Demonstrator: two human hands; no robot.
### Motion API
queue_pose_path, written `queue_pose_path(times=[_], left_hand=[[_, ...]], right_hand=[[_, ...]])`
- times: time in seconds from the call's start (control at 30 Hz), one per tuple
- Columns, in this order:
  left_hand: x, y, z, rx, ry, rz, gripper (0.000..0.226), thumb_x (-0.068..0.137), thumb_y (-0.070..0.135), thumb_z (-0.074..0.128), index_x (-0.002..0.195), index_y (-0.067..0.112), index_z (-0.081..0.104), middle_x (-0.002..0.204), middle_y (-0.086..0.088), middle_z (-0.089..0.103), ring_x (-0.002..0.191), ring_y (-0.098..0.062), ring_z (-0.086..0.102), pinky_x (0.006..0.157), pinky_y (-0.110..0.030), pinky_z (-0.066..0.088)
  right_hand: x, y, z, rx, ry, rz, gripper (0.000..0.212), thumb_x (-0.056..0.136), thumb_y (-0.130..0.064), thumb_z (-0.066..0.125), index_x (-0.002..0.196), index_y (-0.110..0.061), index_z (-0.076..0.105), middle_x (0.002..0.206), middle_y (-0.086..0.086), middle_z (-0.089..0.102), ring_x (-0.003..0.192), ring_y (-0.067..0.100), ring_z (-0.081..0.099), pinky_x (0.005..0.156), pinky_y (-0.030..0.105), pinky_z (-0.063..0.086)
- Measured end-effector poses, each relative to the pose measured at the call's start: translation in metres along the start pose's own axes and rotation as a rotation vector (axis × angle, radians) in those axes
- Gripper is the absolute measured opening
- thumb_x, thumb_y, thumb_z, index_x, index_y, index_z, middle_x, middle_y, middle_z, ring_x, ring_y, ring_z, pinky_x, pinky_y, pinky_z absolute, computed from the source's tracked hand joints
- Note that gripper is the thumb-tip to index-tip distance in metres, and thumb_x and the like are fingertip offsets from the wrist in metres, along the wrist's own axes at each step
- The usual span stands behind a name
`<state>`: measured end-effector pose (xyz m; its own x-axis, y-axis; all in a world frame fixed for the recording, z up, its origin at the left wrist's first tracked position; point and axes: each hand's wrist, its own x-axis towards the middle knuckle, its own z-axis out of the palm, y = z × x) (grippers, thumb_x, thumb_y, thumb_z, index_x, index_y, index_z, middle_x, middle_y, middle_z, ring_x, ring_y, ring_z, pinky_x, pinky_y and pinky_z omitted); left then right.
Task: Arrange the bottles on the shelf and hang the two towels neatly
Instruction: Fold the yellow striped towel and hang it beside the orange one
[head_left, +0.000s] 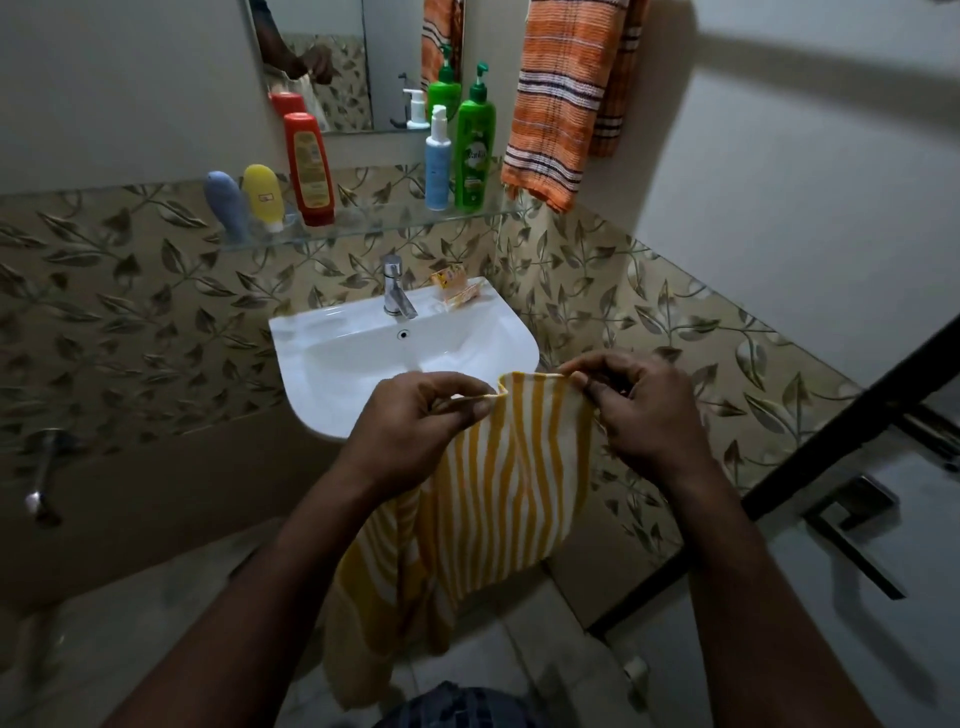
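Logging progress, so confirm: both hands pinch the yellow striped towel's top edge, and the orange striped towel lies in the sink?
No. The head view shows the orange striped towel hanging right of the glass shelf, not in the sink. The left hand and right hand do pinch the yellow striped towel by its top edge.

We hold the towel (498, 478) by its top edge between our left hand (410, 426) and right hand (639, 410), just in front of the sink (332, 374), and the rest hangs below. The tap (396, 288) stands on the sink's back rim, with a small packet (454, 291) just right of it. Above the sink runs the shelf (374, 221), with three bottles (262, 197) at its left end and two bottles (470, 150) at its right. The mirror (332, 62) is on the wall behind the shelf, and a second towel (556, 104) hangs to its right.
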<state>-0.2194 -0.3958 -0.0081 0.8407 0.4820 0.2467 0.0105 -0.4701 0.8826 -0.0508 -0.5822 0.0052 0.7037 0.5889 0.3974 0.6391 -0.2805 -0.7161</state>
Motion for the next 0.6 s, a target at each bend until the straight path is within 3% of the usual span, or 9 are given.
queue_pose_path(times=[0.1,0.17,0.27,0.37,0.5,0.53,0.6], left_hand=[[-0.001,0.004,0.002,-0.010,-0.196,-0.010,0.020,0.094,0.021,0.076,0.104,0.039,0.080,0.103,0.018,0.079,0.104,0.001,0.071,0.098,-0.034,0.058],[-0.002,0.004,0.007,0.011,-0.287,0.008,0.022,0.095,0.017,0.075,0.109,0.033,0.081,0.105,0.016,0.080,0.103,-0.001,0.073,0.098,-0.035,0.058],[-0.002,0.002,0.011,0.028,-0.260,0.034,0.021,0.095,0.018,0.077,0.113,0.027,0.082,0.104,0.013,0.081,0.101,-0.004,0.074,0.096,-0.044,0.059],[-0.002,-0.001,0.011,0.034,-0.267,0.029,0.021,0.095,0.020,0.077,0.114,0.026,0.082,0.106,0.013,0.080,0.102,-0.003,0.074,0.095,-0.040,0.059],[-0.001,-0.004,0.008,0.081,-0.161,0.054,0.008,0.093,0.031,0.079,0.100,0.030,0.083,0.090,0.012,0.079,0.088,-0.004,0.072,0.078,-0.030,0.057],[-0.001,-0.003,0.007,0.094,-0.117,0.061,0.002,0.091,0.033,0.080,0.091,0.032,0.081,0.081,0.011,0.076,0.080,-0.005,0.070,0.071,-0.027,0.053],[0.000,-0.004,0.010,0.108,-0.064,0.071,0.013,0.088,0.033,0.083,0.079,0.029,0.075,0.071,0.008,0.070,0.071,-0.009,0.065,0.062,-0.026,0.046]], right_hand=[[-0.001,-0.006,0.010,0.039,-0.045,-0.060,0.040,0.089,0.008,0.060,0.107,-0.021,0.080,0.099,-0.017,0.074,0.094,-0.005,0.068,0.078,0.013,0.056],[-0.004,-0.012,0.018,0.078,-0.057,-0.096,0.037,0.088,0.006,0.056,0.104,-0.022,0.075,0.092,-0.016,0.071,0.084,0.003,0.068,0.066,0.017,0.053],[-0.010,-0.016,0.029,0.086,-0.114,-0.190,0.029,0.079,0.000,0.051,0.092,-0.017,0.071,0.082,-0.012,0.067,0.072,0.006,0.064,0.060,0.018,0.046],[-0.012,-0.010,0.032,0.174,-0.185,-0.149,0.037,0.076,0.002,0.049,0.095,-0.012,0.078,0.094,-0.004,0.072,0.079,0.013,0.069,0.065,0.026,0.053],[-0.015,-0.003,0.019,0.250,-0.411,-0.161,0.041,0.089,0.003,0.068,0.125,-0.014,0.074,0.118,-0.004,0.068,0.105,0.019,0.071,0.087,0.034,0.061],[-0.016,-0.003,0.018,0.218,-0.445,-0.195,0.042,0.089,-0.001,0.076,0.128,-0.015,0.073,0.121,-0.004,0.067,0.108,0.018,0.070,0.090,0.033,0.061],[-0.016,-0.004,0.022,0.141,-0.396,-0.238,0.040,0.086,-0.018,0.086,0.124,-0.015,0.076,0.117,-0.005,0.070,0.105,0.015,0.071,0.086,0.034,0.062]])
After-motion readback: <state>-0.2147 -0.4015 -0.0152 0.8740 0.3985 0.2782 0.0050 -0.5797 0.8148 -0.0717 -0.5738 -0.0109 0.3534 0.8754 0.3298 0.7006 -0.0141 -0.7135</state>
